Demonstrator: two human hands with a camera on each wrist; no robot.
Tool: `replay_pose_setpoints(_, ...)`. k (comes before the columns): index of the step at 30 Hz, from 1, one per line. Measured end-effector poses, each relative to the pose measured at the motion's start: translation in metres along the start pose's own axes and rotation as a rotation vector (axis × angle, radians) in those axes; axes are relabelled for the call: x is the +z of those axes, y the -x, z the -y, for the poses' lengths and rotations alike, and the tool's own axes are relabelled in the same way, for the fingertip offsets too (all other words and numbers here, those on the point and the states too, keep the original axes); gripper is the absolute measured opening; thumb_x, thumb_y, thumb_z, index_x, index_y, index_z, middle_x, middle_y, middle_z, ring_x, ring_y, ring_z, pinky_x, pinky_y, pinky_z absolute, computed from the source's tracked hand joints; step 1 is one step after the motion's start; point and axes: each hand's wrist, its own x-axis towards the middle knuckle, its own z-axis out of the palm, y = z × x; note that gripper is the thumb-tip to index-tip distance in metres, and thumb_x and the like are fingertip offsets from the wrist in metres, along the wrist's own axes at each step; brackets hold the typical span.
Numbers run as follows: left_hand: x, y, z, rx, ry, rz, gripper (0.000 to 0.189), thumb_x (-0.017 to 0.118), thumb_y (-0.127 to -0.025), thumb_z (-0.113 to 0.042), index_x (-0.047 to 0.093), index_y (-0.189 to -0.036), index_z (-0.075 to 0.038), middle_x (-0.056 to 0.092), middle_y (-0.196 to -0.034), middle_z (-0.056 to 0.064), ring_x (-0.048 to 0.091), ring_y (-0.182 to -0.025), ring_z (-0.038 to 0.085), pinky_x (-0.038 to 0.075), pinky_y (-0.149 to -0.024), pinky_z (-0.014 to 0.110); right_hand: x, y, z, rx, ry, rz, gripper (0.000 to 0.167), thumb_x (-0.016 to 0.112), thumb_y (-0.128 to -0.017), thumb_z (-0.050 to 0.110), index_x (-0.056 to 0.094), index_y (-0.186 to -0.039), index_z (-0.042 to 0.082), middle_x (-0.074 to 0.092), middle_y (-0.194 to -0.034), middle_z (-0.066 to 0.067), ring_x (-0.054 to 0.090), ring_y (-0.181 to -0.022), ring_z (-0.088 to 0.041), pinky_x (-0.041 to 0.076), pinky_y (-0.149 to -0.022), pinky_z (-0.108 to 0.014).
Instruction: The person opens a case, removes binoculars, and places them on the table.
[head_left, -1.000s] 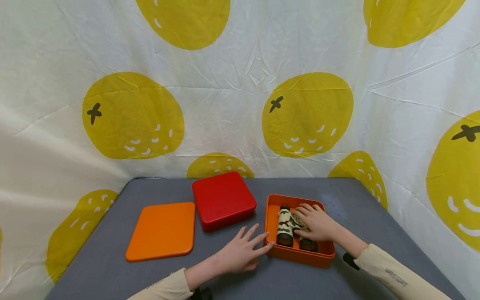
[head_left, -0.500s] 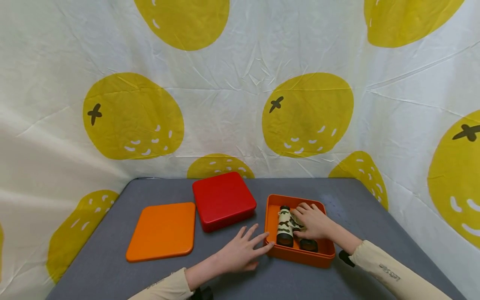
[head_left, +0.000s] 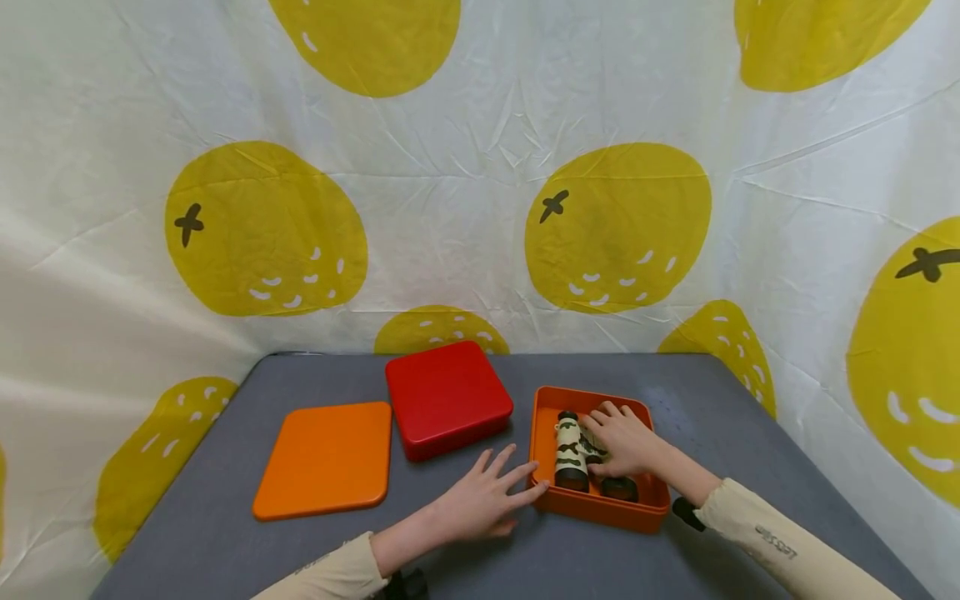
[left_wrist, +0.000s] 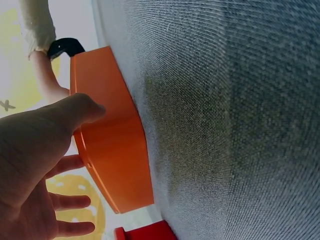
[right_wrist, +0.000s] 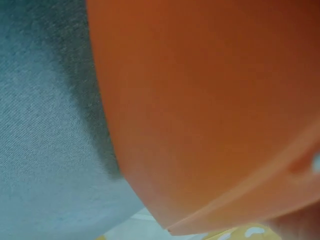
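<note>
Camouflage-patterned binoculars (head_left: 569, 450) with black ends lie inside an open orange box (head_left: 600, 510), right of centre in the head view. My right hand (head_left: 628, 442) holds them from above, covering most of the right barrel. At the box's near left corner is my left hand (head_left: 480, 504), its fingers spread and fairly straight. The left wrist view has the left thumb (left_wrist: 85, 107) in front of the box wall (left_wrist: 117, 160) and the index finger by the rim. Only the box's side (right_wrist: 200, 100) fills the right wrist view, so the right fingers' grip is hidden there.
A flat orange lid (head_left: 326, 458) lies at left on the grey table (head_left: 315, 554). Between it and the orange box stands a closed red box (head_left: 450, 400), farther back. A white curtain (head_left: 442, 217) with yellow fruit prints encloses the back and sides.
Over the last second my right hand and forearm have shifted very slightly left over the binoculars. My left hand stays at the box corner, and the boxes and lid keep their places.
</note>
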Motion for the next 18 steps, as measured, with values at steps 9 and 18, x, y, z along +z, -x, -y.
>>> replay_pose_setpoints(9,0.0019,-0.0008,-0.0007,0.007,-0.015,-0.006,0.067,0.054,-0.085,-0.044,0.022,-0.142,-0.028,0.031,-0.144,0.002,0.032,-0.129,0.036,0.04,-0.095,0.049,-0.0029,-0.0004,0.0028,0.002,0.008,0.005,0.068,0.071,-0.063,0.05,0.055,-0.113,0.007,0.059,-0.098,-0.008,0.044,-0.088,-0.025,0.038,-0.07,-0.039)
replay_pose_setpoints(18,0.0013,0.0001,-0.0013,0.0,-0.012,0.0,0.067,0.054,-0.085,-0.045,0.022,-0.142,-0.029,0.032,-0.144,0.002,0.032,-0.129,0.036,0.039,-0.096,0.049,-0.005,-0.0001,0.0002,-0.047,0.063,-0.131,0.067,0.074,-0.058,0.048,0.058,-0.109,0.009,0.06,-0.093,-0.006,0.046,-0.088,-0.027,0.042,-0.074,-0.046)
